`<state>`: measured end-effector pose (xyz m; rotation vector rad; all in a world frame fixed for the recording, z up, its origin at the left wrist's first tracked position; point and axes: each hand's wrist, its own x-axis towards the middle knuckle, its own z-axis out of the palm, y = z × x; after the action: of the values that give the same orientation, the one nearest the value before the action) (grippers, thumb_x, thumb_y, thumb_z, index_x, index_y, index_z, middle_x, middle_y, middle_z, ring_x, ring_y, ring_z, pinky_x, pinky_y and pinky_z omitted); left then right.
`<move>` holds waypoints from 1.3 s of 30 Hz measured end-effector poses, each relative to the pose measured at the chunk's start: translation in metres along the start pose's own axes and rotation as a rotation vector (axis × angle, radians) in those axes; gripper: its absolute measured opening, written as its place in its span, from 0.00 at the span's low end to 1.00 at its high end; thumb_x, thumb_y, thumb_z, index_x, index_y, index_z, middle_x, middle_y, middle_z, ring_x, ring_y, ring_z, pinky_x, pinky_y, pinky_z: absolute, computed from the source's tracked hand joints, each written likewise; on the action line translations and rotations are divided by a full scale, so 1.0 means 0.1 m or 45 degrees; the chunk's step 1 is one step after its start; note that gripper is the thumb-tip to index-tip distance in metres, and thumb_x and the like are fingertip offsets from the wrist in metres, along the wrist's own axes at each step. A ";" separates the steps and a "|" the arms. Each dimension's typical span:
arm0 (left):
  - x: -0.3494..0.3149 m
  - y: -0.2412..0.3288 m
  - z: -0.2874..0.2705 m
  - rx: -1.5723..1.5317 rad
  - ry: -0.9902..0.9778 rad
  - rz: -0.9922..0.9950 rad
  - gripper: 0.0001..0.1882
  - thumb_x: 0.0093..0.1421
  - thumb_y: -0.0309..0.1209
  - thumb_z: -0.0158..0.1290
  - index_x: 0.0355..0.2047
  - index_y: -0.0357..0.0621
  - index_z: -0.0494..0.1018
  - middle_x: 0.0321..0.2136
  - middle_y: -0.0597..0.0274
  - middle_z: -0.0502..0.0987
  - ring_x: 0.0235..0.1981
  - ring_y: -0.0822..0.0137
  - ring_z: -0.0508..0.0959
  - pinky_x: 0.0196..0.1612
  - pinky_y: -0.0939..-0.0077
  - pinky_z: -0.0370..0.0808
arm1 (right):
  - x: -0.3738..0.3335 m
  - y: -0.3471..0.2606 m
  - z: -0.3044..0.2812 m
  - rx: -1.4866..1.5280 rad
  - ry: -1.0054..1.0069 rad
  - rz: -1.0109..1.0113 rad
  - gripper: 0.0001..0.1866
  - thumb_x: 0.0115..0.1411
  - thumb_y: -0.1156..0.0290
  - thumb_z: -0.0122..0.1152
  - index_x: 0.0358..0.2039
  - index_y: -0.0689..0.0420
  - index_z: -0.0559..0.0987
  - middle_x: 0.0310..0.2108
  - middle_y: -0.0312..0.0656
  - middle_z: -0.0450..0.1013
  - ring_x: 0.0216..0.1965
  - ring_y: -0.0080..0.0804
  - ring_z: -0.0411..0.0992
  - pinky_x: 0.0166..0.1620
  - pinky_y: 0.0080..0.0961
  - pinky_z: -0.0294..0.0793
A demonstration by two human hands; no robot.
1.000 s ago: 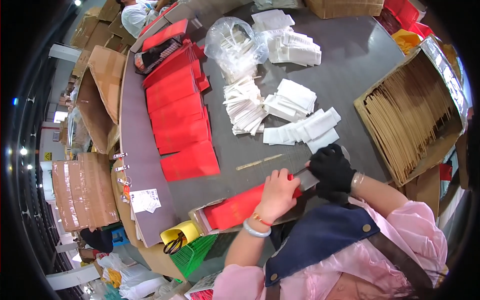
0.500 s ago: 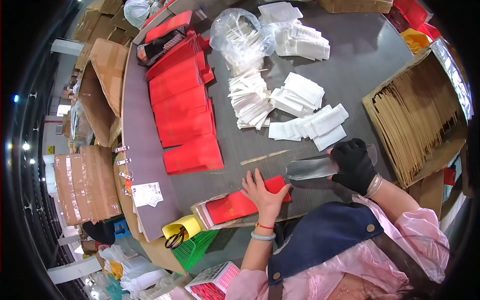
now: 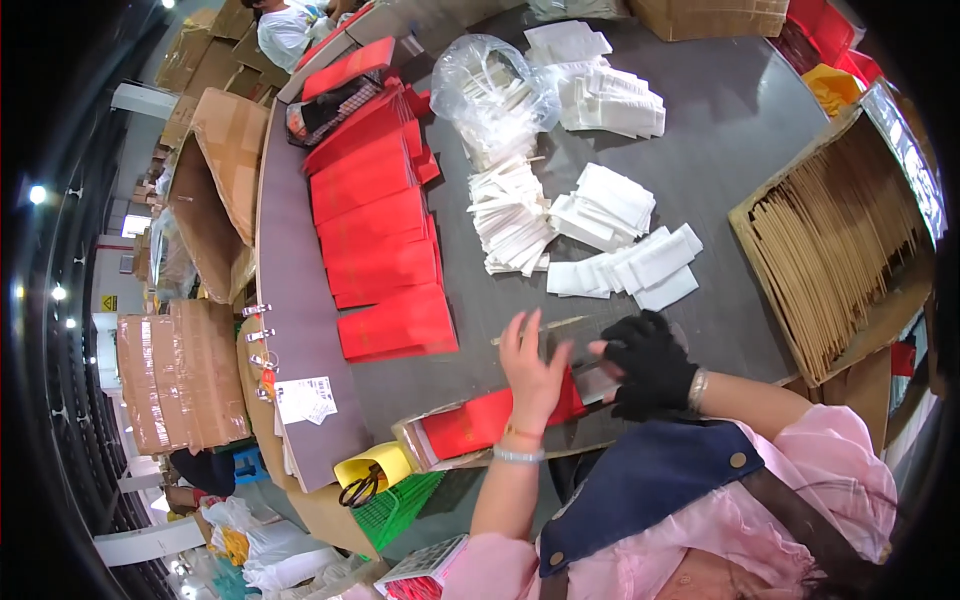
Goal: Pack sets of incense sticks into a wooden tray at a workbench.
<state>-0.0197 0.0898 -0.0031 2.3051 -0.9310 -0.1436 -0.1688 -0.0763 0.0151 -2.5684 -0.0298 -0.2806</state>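
A low stack of flat red packets [image 3: 478, 422] lies in a shallow tray at the table's near edge. My left hand [image 3: 530, 365] is bare, with its fingers spread, and rests over the right end of that stack and the edge of a grey flat sheet [image 3: 592, 378]. My right hand [image 3: 648, 366] wears a black glove and grips the grey sheet from the right. The two hands almost touch. A thin wooden stick [image 3: 540, 327] lies on the table just beyond my left fingers.
A row of red packets [image 3: 380, 230] runs up the table's left side. White paper piles [image 3: 610, 210] and a clear plastic bag [image 3: 490, 90] lie beyond. On the right is a cardboard box of brown sheets [image 3: 840, 240]. A yellow cup with scissors [image 3: 365, 475] hangs front left. Another person [image 3: 290, 30] sits far off.
My gloved right hand has brought the grey sheet left and nearer, up to my left hand. My left hand has lifted its fingers from the red stack onto the sheet's edge.
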 end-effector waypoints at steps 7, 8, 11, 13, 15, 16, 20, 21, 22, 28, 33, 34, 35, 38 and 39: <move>1.06 -0.14 0.11 0.410 0.191 0.294 0.20 0.51 0.28 0.62 0.46 0.45 0.74 0.42 0.57 0.72 0.46 0.51 0.71 0.47 0.60 0.71 | -0.21 0.32 -0.34 -0.139 0.248 0.339 0.31 0.37 0.60 0.74 0.45 0.52 0.77 0.43 0.40 0.71 0.48 0.43 0.67 0.55 0.40 0.62; 1.08 -0.21 0.13 0.417 0.109 0.311 0.16 0.52 0.27 0.61 0.43 0.45 0.75 0.39 0.59 0.73 0.43 0.52 0.72 0.44 0.61 0.72 | -0.25 0.35 -0.38 -0.141 0.252 0.347 0.31 0.37 0.60 0.74 0.45 0.52 0.77 0.43 0.40 0.71 0.48 0.43 0.67 0.55 0.40 0.62; 0.98 -0.31 0.14 0.298 0.163 0.390 0.08 0.56 0.26 0.57 0.37 0.43 0.75 0.32 0.57 0.75 0.35 0.53 0.75 0.37 0.61 0.73 | -0.33 0.42 -0.45 -0.112 0.302 0.365 0.26 0.43 0.62 0.70 0.45 0.53 0.76 0.43 0.41 0.71 0.47 0.43 0.68 0.54 0.41 0.62; 0.82 -0.32 0.11 0.211 0.153 0.388 0.06 0.57 0.27 0.56 0.36 0.43 0.75 0.31 0.56 0.74 0.34 0.52 0.75 0.36 0.61 0.73 | -0.37 0.44 -0.48 -0.130 0.303 0.374 0.26 0.43 0.63 0.70 0.45 0.53 0.76 0.43 0.41 0.71 0.47 0.43 0.68 0.54 0.41 0.62; 0.59 -0.28 0.05 0.161 0.132 0.331 0.04 0.58 0.27 0.55 0.33 0.41 0.76 0.30 0.55 0.76 0.33 0.51 0.76 0.36 0.60 0.74 | -0.39 0.49 -0.51 -0.150 0.306 0.384 0.27 0.43 0.63 0.70 0.45 0.53 0.76 0.43 0.41 0.71 0.47 0.43 0.68 0.54 0.41 0.62; 0.50 -0.22 -0.03 0.163 0.130 0.332 0.04 0.58 0.27 0.55 0.33 0.41 0.76 0.30 0.55 0.76 0.33 0.51 0.76 0.36 0.60 0.74 | -0.41 0.50 -0.55 -0.161 0.331 0.387 0.27 0.42 0.65 0.71 0.46 0.53 0.76 0.44 0.41 0.71 0.47 0.43 0.68 0.54 0.41 0.63; 0.24 -0.10 -0.22 0.106 0.075 0.193 0.03 0.56 0.24 0.58 0.32 0.39 0.77 0.28 0.52 0.78 0.28 0.54 0.78 0.32 0.66 0.75 | -0.45 0.51 -0.69 -0.168 0.415 0.395 0.28 0.41 0.70 0.72 0.47 0.53 0.75 0.44 0.43 0.70 0.47 0.45 0.67 0.52 0.39 0.65; 0.18 -0.10 -0.25 0.016 0.074 0.149 0.04 0.55 0.24 0.59 0.31 0.39 0.77 0.28 0.52 0.78 0.26 0.56 0.78 0.31 0.68 0.75 | -0.46 0.51 -0.72 -0.185 0.414 0.399 0.29 0.42 0.72 0.72 0.48 0.53 0.75 0.44 0.44 0.70 0.47 0.46 0.68 0.51 0.40 0.65; 0.15 -0.10 -0.27 -0.076 0.072 0.106 0.04 0.55 0.24 0.59 0.31 0.39 0.78 0.28 0.52 0.78 0.24 0.58 0.78 0.30 0.70 0.75 | -0.47 0.50 -0.76 -0.185 0.413 0.397 0.29 0.42 0.72 0.72 0.48 0.53 0.75 0.44 0.44 0.70 0.47 0.46 0.68 0.51 0.40 0.65; 0.07 -0.10 -0.32 -0.234 -0.018 -0.049 0.03 0.55 0.22 0.59 0.31 0.37 0.78 0.25 0.57 0.79 0.23 0.71 0.78 0.28 0.76 0.74 | -0.61 0.53 -0.96 -0.155 0.469 0.497 0.27 0.43 0.74 0.71 0.47 0.55 0.76 0.45 0.45 0.71 0.48 0.48 0.68 0.52 0.38 0.67; 0.07 0.01 -0.35 -0.332 -0.074 -0.259 0.06 0.54 0.21 0.60 0.33 0.37 0.78 0.26 0.60 0.80 0.26 0.74 0.79 0.31 0.79 0.76 | -0.74 0.56 -1.09 -0.226 0.523 0.621 0.26 0.44 0.76 0.70 0.47 0.55 0.77 0.46 0.45 0.72 0.49 0.46 0.69 0.53 0.37 0.67; 0.06 0.00 -0.35 -0.378 -0.074 -0.266 0.07 0.54 0.22 0.61 0.34 0.37 0.78 0.26 0.60 0.80 0.27 0.74 0.80 0.31 0.80 0.76 | -0.77 0.58 -1.10 -0.225 0.525 0.623 0.26 0.44 0.76 0.70 0.47 0.55 0.77 0.46 0.45 0.72 0.49 0.46 0.69 0.53 0.37 0.67; 0.06 -0.02 -0.34 -0.375 -0.077 -0.264 0.07 0.54 0.22 0.61 0.34 0.37 0.78 0.26 0.60 0.80 0.27 0.74 0.80 0.31 0.80 0.76 | -0.80 0.61 -1.12 -0.253 0.536 0.624 0.26 0.45 0.76 0.70 0.47 0.56 0.77 0.46 0.45 0.72 0.49 0.46 0.69 0.53 0.36 0.67; 0.05 -0.08 -0.34 -0.456 -0.100 -0.311 0.08 0.53 0.22 0.61 0.35 0.38 0.79 0.28 0.62 0.81 0.27 0.74 0.80 0.33 0.80 0.77 | -0.94 0.74 -1.17 -0.324 0.596 0.601 0.25 0.46 0.76 0.70 0.48 0.57 0.77 0.46 0.45 0.73 0.50 0.45 0.69 0.53 0.36 0.67; 0.05 -0.09 -0.36 -0.368 -0.101 -0.281 0.09 0.53 0.22 0.62 0.36 0.39 0.80 0.29 0.61 0.81 0.27 0.73 0.80 0.33 0.79 0.77 | -1.01 0.81 -1.19 -0.371 0.645 0.575 0.24 0.48 0.76 0.69 0.48 0.58 0.77 0.47 0.45 0.73 0.50 0.45 0.70 0.54 0.35 0.68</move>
<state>0.0005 0.1101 0.0202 2.1363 -0.6435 -0.4370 -0.2838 -0.2040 0.0501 -2.6114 0.8160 -0.7910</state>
